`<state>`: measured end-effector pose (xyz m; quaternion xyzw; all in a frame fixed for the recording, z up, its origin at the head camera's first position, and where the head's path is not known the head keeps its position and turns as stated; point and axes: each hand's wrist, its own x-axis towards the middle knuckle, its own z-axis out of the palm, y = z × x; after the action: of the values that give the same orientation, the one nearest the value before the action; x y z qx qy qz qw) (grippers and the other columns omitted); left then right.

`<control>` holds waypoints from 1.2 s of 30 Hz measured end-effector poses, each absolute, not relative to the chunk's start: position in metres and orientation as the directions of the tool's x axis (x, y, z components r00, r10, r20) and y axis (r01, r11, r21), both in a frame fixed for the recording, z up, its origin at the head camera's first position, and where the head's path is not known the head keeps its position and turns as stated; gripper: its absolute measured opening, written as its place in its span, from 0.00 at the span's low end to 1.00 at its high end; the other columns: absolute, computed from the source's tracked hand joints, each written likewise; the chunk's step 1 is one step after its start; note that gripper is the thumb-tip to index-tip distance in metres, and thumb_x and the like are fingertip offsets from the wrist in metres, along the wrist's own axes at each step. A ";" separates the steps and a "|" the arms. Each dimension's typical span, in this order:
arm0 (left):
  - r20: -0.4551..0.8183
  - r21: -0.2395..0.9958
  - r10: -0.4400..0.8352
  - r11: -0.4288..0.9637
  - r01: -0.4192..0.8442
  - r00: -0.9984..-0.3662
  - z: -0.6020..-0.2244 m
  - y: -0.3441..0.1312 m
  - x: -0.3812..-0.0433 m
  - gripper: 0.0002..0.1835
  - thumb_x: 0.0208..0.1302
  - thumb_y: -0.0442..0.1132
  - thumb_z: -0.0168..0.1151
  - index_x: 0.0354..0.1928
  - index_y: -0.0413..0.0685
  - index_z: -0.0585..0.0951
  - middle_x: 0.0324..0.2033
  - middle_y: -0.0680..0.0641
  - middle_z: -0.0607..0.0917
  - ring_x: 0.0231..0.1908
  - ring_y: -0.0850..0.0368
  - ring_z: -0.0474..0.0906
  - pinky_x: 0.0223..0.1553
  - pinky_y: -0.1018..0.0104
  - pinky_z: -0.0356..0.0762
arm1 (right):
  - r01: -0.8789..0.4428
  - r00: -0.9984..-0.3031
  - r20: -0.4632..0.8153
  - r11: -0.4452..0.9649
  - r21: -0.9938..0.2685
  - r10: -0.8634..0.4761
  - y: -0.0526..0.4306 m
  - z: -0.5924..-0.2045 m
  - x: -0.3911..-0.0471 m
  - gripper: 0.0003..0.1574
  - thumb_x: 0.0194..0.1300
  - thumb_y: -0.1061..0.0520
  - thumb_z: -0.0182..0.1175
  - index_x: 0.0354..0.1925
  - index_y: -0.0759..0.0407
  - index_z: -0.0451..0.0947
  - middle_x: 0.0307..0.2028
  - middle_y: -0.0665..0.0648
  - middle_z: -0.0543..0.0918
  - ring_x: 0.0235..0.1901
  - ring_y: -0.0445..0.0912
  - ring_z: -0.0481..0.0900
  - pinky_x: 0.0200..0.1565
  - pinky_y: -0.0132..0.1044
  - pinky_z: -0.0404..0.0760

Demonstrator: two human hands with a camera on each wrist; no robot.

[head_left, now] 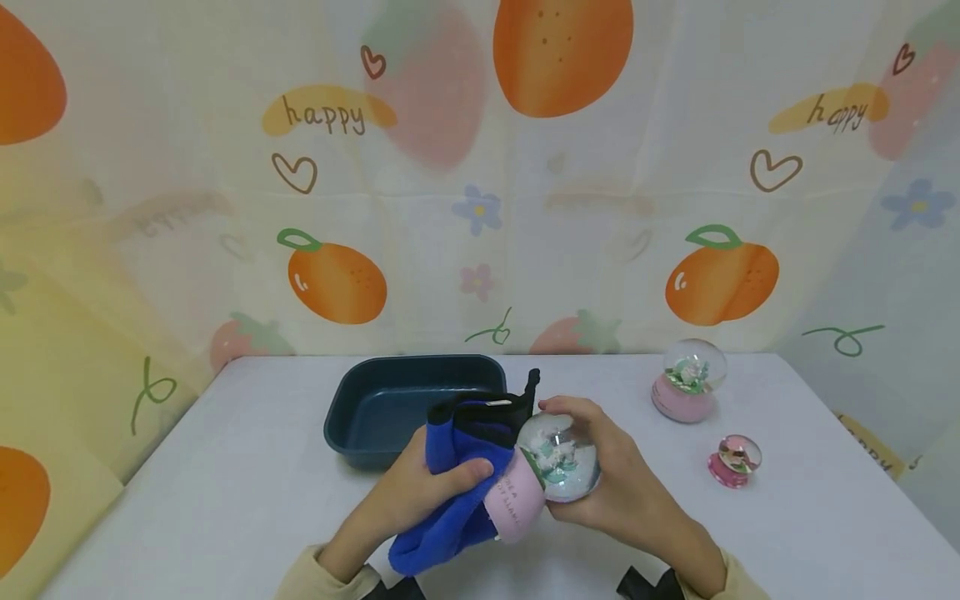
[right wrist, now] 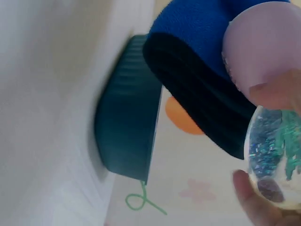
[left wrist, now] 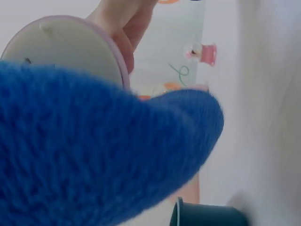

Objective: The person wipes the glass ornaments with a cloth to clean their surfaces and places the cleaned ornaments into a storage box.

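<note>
A snow globe (head_left: pixel 558 457) with a pink base is tilted on its side above the front of the table. My right hand (head_left: pixel 626 479) grips its clear dome from the right. In my left hand (head_left: pixel 431 483) is a blue cloth (head_left: pixel 450 533) with black edging, bunched against the pink base with the thumb on top. Seen from the left wrist, the cloth (left wrist: pixel 94 146) covers part of the globe's pale underside (left wrist: pixel 70 47). The right wrist view shows the pink base (right wrist: pixel 263 47) touching the cloth, and fingers around the dome (right wrist: pixel 275 155).
Behind the cloth stands a dark teal basin (head_left: pixel 367 408). A larger pink-based snow globe (head_left: pixel 686 387) is at the back right of the white table (head_left: pixel 225 467), with a small one (head_left: pixel 733 462) in front of it. A fruit-print curtain (head_left: pixel 420 250) hangs behind the table.
</note>
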<state>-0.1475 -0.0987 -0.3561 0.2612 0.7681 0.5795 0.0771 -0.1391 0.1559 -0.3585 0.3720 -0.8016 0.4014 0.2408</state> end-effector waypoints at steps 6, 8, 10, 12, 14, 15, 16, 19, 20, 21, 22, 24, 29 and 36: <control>0.365 0.851 0.431 0.205 0.484 -0.825 -0.355 -0.093 -0.143 0.29 0.60 0.46 0.69 0.62 0.53 0.72 0.51 0.48 0.84 0.47 0.56 0.81 0.49 0.63 0.81 | -0.744 -0.657 0.659 0.452 -0.491 -0.366 0.156 -0.360 -0.142 0.61 0.27 0.66 0.83 0.62 0.52 0.69 0.55 0.50 0.79 0.54 0.44 0.77 0.61 0.26 0.73; 0.480 0.782 0.430 0.187 0.595 -0.765 -0.354 -0.092 -0.143 0.30 0.57 0.41 0.71 0.62 0.53 0.72 0.51 0.48 0.84 0.47 0.56 0.82 0.50 0.62 0.81 | -0.726 -0.676 0.651 0.458 -0.512 -0.345 0.156 -0.360 -0.142 0.60 0.27 0.66 0.83 0.62 0.52 0.69 0.54 0.49 0.80 0.53 0.44 0.78 0.60 0.26 0.73; 0.558 0.720 0.437 0.170 0.673 -0.706 -0.353 -0.091 -0.143 0.33 0.54 0.36 0.73 0.63 0.53 0.73 0.52 0.49 0.84 0.47 0.56 0.82 0.52 0.60 0.81 | -0.714 -0.688 0.648 0.463 -0.525 -0.326 0.155 -0.359 -0.141 0.60 0.26 0.66 0.83 0.61 0.52 0.69 0.52 0.48 0.81 0.51 0.43 0.78 0.59 0.26 0.73; 0.576 0.700 0.443 0.166 0.695 -0.686 -0.351 -0.091 -0.143 0.34 0.52 0.34 0.74 0.63 0.54 0.73 0.53 0.50 0.84 0.48 0.57 0.82 0.53 0.59 0.80 | -0.710 -0.691 0.651 0.464 -0.529 -0.315 0.154 -0.359 -0.141 0.61 0.25 0.67 0.83 0.61 0.52 0.69 0.52 0.48 0.81 0.50 0.42 0.78 0.58 0.25 0.73; 0.543 0.722 0.443 0.188 0.666 -0.714 -0.350 -0.092 -0.143 0.33 0.54 0.36 0.73 0.63 0.56 0.73 0.53 0.51 0.84 0.49 0.58 0.82 0.54 0.60 0.80 | -0.717 -0.682 0.661 0.463 -0.521 -0.313 0.153 -0.359 -0.140 0.61 0.24 0.67 0.83 0.61 0.52 0.69 0.52 0.48 0.80 0.51 0.41 0.77 0.59 0.23 0.72; 0.513 0.743 0.441 0.202 0.638 -0.736 -0.349 -0.092 -0.142 0.32 0.56 0.37 0.72 0.63 0.56 0.73 0.53 0.52 0.84 0.49 0.58 0.81 0.54 0.61 0.80 | -0.721 -0.677 0.666 0.464 -0.515 -0.313 0.153 -0.359 -0.139 0.62 0.24 0.68 0.83 0.61 0.52 0.69 0.53 0.49 0.80 0.52 0.41 0.77 0.60 0.21 0.70; 0.477 0.768 0.438 0.214 0.604 -0.762 -0.349 -0.093 -0.142 0.30 0.57 0.39 0.71 0.63 0.57 0.73 0.53 0.53 0.84 0.49 0.58 0.81 0.53 0.61 0.79 | -0.729 -0.667 0.676 0.463 -0.503 -0.315 0.153 -0.359 -0.139 0.63 0.23 0.69 0.83 0.61 0.52 0.69 0.55 0.49 0.79 0.53 0.41 0.76 0.61 0.21 0.69; 0.366 0.833 0.427 0.245 0.496 -0.827 -0.349 -0.094 -0.143 0.27 0.62 0.45 0.67 0.63 0.57 0.73 0.53 0.53 0.83 0.50 0.57 0.80 0.53 0.61 0.79 | -0.757 -0.624 0.713 0.474 -0.451 -0.319 0.151 -0.359 -0.139 0.65 0.19 0.71 0.83 0.62 0.54 0.69 0.58 0.52 0.78 0.57 0.43 0.75 0.64 0.20 0.65; 0.342 0.847 0.423 0.247 0.470 -0.839 -0.350 -0.094 -0.144 0.26 0.64 0.46 0.65 0.63 0.56 0.72 0.53 0.52 0.83 0.50 0.56 0.79 0.53 0.61 0.78 | -0.762 -0.614 0.721 0.478 -0.437 -0.320 0.151 -0.359 -0.139 0.66 0.18 0.72 0.83 0.62 0.54 0.70 0.59 0.53 0.77 0.59 0.43 0.74 0.64 0.20 0.64; 0.331 0.855 0.417 0.248 0.457 -0.846 -0.350 -0.094 -0.145 0.25 0.65 0.46 0.64 0.63 0.55 0.73 0.53 0.51 0.83 0.50 0.56 0.79 0.53 0.61 0.78 | -0.767 -0.604 0.730 0.481 -0.424 -0.321 0.151 -0.359 -0.138 0.66 0.17 0.73 0.83 0.61 0.55 0.70 0.60 0.53 0.77 0.59 0.43 0.74 0.65 0.20 0.64; 0.335 0.855 0.408 0.247 0.456 -0.850 -0.351 -0.094 -0.146 0.23 0.66 0.45 0.63 0.62 0.53 0.73 0.53 0.50 0.83 0.51 0.55 0.80 0.53 0.60 0.78 | -0.772 -0.595 0.735 0.483 -0.413 -0.324 0.151 -0.359 -0.138 0.67 0.16 0.74 0.83 0.61 0.55 0.70 0.60 0.53 0.76 0.60 0.43 0.73 0.64 0.20 0.65; 0.368 0.844 0.381 0.244 0.477 -0.848 -0.353 -0.093 -0.148 0.20 0.68 0.43 0.61 0.61 0.50 0.75 0.53 0.47 0.84 0.51 0.53 0.81 0.55 0.60 0.78 | -0.780 -0.587 0.738 0.479 -0.403 -0.333 0.151 -0.359 -0.137 0.67 0.16 0.75 0.83 0.61 0.55 0.70 0.61 0.54 0.75 0.61 0.43 0.73 0.64 0.21 0.66; 0.349 0.868 0.363 0.221 0.444 -0.864 -0.353 -0.094 -0.150 0.21 0.69 0.44 0.60 0.61 0.46 0.76 0.53 0.44 0.85 0.51 0.51 0.82 0.54 0.58 0.80 | -0.799 -0.570 0.736 0.453 -0.395 -0.365 0.152 -0.359 -0.137 0.64 0.20 0.76 0.82 0.61 0.56 0.70 0.62 0.56 0.74 0.61 0.44 0.73 0.63 0.23 0.68; 0.188 0.929 0.526 0.179 0.325 -0.829 -0.351 -0.094 -0.147 0.30 0.68 0.53 0.59 0.67 0.47 0.68 0.55 0.41 0.81 0.51 0.50 0.79 0.51 0.58 0.82 | -0.802 -0.570 0.727 0.453 -0.390 -0.384 0.153 -0.359 -0.138 0.59 0.25 0.75 0.81 0.59 0.55 0.71 0.61 0.57 0.74 0.60 0.44 0.73 0.64 0.23 0.68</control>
<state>-0.1474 -0.0941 -0.3513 0.2790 0.7628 0.5768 0.0875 -0.1378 0.1534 -0.3589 0.3685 -0.8043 0.3714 0.2817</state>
